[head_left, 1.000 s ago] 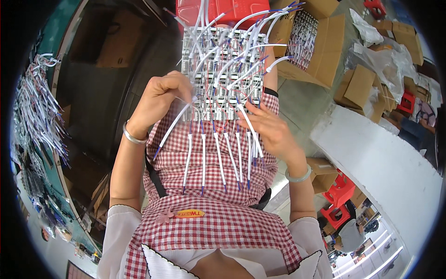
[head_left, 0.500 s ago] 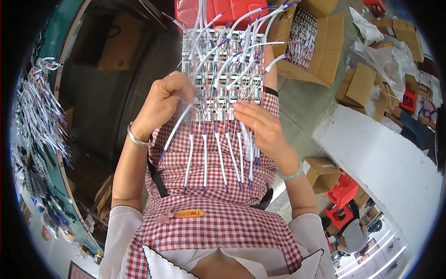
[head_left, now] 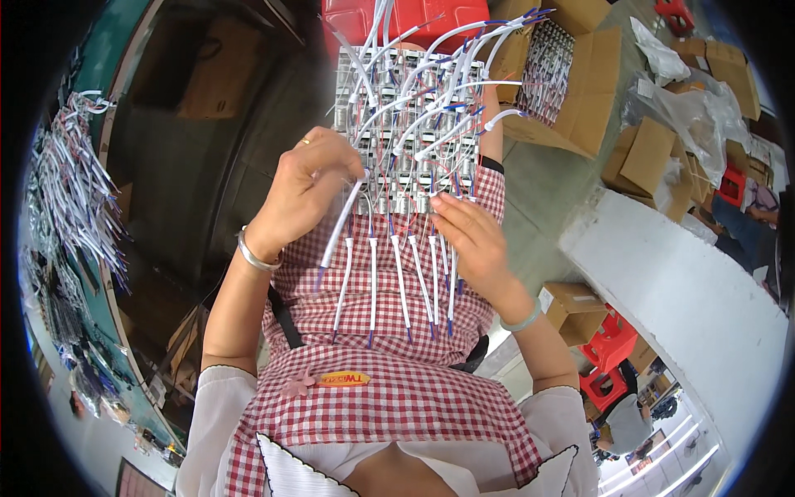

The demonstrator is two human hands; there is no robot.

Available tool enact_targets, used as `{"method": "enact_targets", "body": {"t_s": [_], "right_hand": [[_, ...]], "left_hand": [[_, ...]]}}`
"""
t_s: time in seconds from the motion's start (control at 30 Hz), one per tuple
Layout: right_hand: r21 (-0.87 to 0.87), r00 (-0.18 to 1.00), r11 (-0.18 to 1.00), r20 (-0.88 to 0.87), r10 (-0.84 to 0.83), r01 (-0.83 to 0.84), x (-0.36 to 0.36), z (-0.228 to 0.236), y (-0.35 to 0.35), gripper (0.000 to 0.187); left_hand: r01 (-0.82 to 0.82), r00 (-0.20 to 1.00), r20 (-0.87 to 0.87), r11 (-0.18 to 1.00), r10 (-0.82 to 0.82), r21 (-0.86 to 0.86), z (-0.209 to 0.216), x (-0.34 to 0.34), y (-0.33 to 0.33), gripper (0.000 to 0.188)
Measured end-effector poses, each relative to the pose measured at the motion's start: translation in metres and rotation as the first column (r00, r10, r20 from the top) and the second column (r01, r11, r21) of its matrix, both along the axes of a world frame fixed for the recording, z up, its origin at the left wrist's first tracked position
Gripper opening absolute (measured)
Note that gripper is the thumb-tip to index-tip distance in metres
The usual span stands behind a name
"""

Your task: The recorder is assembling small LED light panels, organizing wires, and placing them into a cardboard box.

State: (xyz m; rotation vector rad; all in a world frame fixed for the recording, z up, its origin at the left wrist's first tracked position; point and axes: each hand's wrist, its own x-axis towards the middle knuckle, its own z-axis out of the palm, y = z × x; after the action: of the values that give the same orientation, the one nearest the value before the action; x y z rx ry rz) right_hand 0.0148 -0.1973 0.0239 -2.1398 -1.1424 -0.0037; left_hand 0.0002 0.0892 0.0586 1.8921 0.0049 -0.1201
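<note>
A block of small silvery metal parts (head_left: 401, 201) set in rows, with thin red and white wires, lies across my lap. My left hand (head_left: 308, 184) is closed in a pinch at the block's near left corner, on the upper end of a white cable (head_left: 338, 232) with a blue tip, which is blurred. My right hand (head_left: 474, 240) lies with outstretched fingers against the block's near right edge. Between the hands, several white cables (head_left: 373, 282) with blue ends hang down over my red checked apron (head_left: 397, 414). More white cables (head_left: 447, 37) rise from the block's far part.
Beyond the block stands a red plastic stool (head_left: 397, 21). An open cardboard box (head_left: 592, 91) at the far right holds similar parts. A bundle of white cables (head_left: 74, 190) hangs at the left. Right of me runs a white ledge (head_left: 662, 257), with red stools (head_left: 609, 348) near it.
My left hand and its cable have shifted slightly right, and the cable's lower end has swung rightward. My right hand's fingertips have slid slightly right and nearer. The whole view has shifted a little.
</note>
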Motion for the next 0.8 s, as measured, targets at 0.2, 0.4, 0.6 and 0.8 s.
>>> {"method": "enact_targets", "body": {"t_s": [0.2, 0.4, 0.6, 0.8], "right_hand": [[-0.151, 0.999, 0.988, -0.021, -0.037, 0.033, 0.021, 0.025, 0.02, 0.034], [-0.101, 0.998, 0.994, -0.017, -0.052, 0.05, 0.023, 0.013, 0.011, 0.036], [-0.214, 0.992, 0.975, 0.118, -0.041, 0.066, 0.009, 0.018, 0.015, 0.036], [-0.161, 0.994, 0.981, 0.046, -0.102, 0.108, 0.006, 0.013, 0.018, 0.035]], "left_hand": [[-0.028, 1.0, 0.001, 1.0, 0.028, 0.007, -0.001, -0.003, -0.002, 0.013], [-0.022, 1.0, 0.006, 0.997, 0.022, 0.069, 0.001, 0.0, -0.005, 0.013], [-0.033, 0.999, -0.004, 0.984, 0.034, 0.177, 0.01, -0.004, -0.011, 0.029], [-0.161, 0.986, 0.095, 0.934, 0.138, 0.319, -0.004, -0.027, -0.022, 0.046]]}}
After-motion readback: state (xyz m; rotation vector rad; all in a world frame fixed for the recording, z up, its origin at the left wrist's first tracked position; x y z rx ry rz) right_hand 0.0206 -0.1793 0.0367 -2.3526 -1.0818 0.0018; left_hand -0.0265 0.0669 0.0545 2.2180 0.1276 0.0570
